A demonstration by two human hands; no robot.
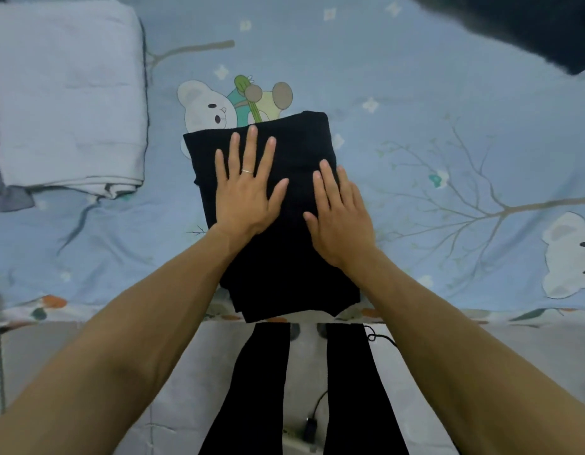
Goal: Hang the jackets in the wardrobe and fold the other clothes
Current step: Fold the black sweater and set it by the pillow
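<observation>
A black garment (294, 146), folded into a tall rectangle, lies on the blue bed sheet (415, 93) near the bed's front edge. My left hand (248, 188) rests flat on its upper left part, fingers straight and spread, a ring on one finger. Beside it, my right hand (340, 218) presses flat on the garment's right side with straight fingers. Neither hand grips the cloth. The lower end of the garment reaches the mattress edge.
A folded pale lavender blanket (68, 96) lies at the back left of the bed. A dark garment (514, 24) sits at the top right corner. Below the bed edge are my black-trousered legs (350, 389), the floor and a black cable (379, 338).
</observation>
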